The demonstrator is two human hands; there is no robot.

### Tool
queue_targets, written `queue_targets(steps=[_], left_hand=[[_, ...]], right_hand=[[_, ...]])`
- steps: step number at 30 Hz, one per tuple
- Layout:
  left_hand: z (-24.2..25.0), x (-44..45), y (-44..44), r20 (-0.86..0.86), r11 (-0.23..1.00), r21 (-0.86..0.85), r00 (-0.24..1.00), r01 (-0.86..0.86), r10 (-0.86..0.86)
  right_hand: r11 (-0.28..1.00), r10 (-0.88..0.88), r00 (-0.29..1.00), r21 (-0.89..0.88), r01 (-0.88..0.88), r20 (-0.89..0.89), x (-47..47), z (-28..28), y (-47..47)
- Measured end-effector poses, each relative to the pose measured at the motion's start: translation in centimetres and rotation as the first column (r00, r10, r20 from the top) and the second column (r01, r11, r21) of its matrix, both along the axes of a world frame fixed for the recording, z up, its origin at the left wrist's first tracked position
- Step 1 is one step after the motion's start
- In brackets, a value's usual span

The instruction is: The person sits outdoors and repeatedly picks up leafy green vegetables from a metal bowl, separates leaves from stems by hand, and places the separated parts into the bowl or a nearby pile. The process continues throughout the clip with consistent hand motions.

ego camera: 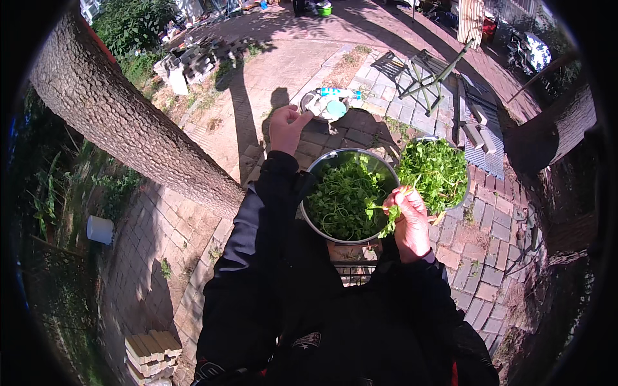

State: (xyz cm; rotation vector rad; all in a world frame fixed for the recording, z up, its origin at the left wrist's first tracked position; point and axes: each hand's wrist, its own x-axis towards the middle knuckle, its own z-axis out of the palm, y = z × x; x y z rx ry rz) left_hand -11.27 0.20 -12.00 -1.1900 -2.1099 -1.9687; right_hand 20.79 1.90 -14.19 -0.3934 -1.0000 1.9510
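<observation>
In the head view my right hand [410,217] grips a leafy green sprig [392,221] by its stem, over the right rim of a round metal bowl [314,219]. Leafy greens [345,198] with thin stems fill much of that bowl, which stands between my knees. A second metal bowl, behind and to the right of my right hand, is heaped with brighter greens [429,169]. My left hand [286,129] is raised beyond the first bowl, fingers curled and thumb pointing right. Whether anything small is between its fingers cannot be seen.
Past my left hand sits a small container with white crumpled material and a pale green round item [336,110]. A blue-and-white packet [338,92] lies beside it. A tree trunk [140,120] leans at left. A folding frame [429,84] and bricks [152,352] stand on the paving.
</observation>
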Motion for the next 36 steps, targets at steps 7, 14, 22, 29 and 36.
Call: queue_targets(steps=[7, 14, 22, 29, 36], left_hand=[[-0.1, -9.9, -2.5, 0.132, 0.929, 0.363, 0.991, -0.073, 0.026], [2.2, -13.0, -9.0, 0.529, 0.879, 0.471, 0.821, -0.073, -0.215], [3.2, -10.0, -10.9, 0.437, 0.537, 0.818, 0.386, 0.204, -0.812], [3.1, -8.6, -10.4, 0.341, 0.48, 0.835, 0.431, 0.269, -0.835], [2.8, -7.7, -10.7, 0.356, 0.551, 0.786, 0.524, 0.279, -0.773]], right_hand=[[0.997, 0.02, 0.999, -0.075, -0.017, 0.045, 0.5, -0.9, -0.3], [0.986, 0.137, 0.99, -0.101, -0.133, 0.03, -0.9, -2.6, -1.0], [0.974, 0.18, 0.982, -0.148, -0.17, 0.053, -0.8, -3.5, -1.3], [0.968, 0.198, 0.98, -0.159, -0.192, 0.024, -0.5, -4.1, -1.6], [0.963, 0.224, 0.973, -0.169, -0.211, 0.063, -0.7, -4.7, -2.3]])
